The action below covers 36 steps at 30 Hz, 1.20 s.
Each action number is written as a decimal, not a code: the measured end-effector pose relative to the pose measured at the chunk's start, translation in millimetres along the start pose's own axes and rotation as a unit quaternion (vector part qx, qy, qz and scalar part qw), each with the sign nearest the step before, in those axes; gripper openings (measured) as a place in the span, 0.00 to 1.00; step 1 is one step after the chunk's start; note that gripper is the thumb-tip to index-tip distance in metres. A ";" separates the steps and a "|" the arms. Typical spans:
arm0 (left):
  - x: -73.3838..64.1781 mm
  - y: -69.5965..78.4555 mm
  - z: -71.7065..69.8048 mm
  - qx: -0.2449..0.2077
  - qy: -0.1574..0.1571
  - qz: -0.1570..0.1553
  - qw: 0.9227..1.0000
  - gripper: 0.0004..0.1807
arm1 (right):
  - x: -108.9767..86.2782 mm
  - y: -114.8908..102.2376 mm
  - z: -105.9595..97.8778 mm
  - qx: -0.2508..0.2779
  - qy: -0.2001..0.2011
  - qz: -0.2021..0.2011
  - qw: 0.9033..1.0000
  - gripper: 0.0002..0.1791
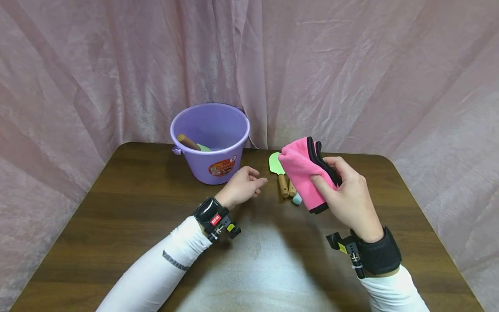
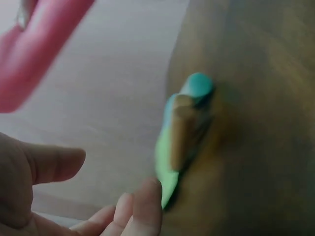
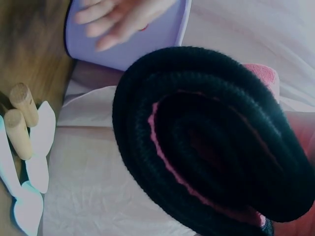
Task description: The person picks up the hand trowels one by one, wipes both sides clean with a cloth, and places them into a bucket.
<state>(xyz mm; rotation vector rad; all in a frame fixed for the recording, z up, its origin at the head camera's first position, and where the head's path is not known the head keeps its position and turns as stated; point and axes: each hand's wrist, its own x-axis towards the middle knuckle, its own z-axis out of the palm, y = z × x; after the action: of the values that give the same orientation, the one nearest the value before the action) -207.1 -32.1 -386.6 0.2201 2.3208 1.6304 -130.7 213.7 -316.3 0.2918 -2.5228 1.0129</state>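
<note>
A pink cloth (image 1: 300,175) with black edging is being gripped by the right hand (image 1: 351,199), the thumb being pressed to its near face while the other fingers are being partly hidden behind the folds. The cloth is being held folded above the table (image 1: 117,225), to the right of the purple bucket (image 1: 195,162); in the right wrist view, its black edges are being seen in curved layers.

The left hand (image 1: 242,188) is being held just beside the bucket's lower right, with its fingers being loosely bent and a clear gap being left between thumb and fingertips. Whether the bucket is being touched cannot be told.

Between the hands, a green spatula (image 1: 275,164) is being supported by the table, its wooden handle being turned toward the person. Just beside it, a second handle (image 1: 292,189) and a blue tool (image 1: 297,199) are being partly covered by the cloth in the head view. Inside the bucket, a wooden handle (image 1: 188,142) is being leaned near the rim. The table is being backed by a pink curtain (image 1: 351,86).
</note>
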 end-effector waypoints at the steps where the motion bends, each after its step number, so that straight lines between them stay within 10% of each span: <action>1: 4.2 -4.0 5.1 -0.010 -0.001 -0.010 1.000 0.27 | 0.0 -0.3 0.1 0.000 0.000 -0.001 1.000 0.19; 14: 44.2 -16.5 55.3 0.070 0.024 -0.063 0.995 0.22 | -0.6 0.0 0.7 0.002 -0.003 -0.005 1.000 0.19; 29: 65.0 -6.4 81.9 -0.047 0.080 -0.126 0.988 0.29 | -2.0 0.6 3.2 0.003 -0.006 -0.015 1.000 0.19; 36: 65.9 -9.3 79.5 -0.099 0.067 -0.132 0.984 0.14 | -2.0 0.1 3.3 0.002 -0.006 -0.017 1.000 0.19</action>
<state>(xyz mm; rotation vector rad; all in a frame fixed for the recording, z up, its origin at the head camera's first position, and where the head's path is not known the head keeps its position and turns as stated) -243.1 54.8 -430.3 -0.2369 2.1498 1.7673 -129.9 211.6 -319.4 0.3427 -2.5178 1.0066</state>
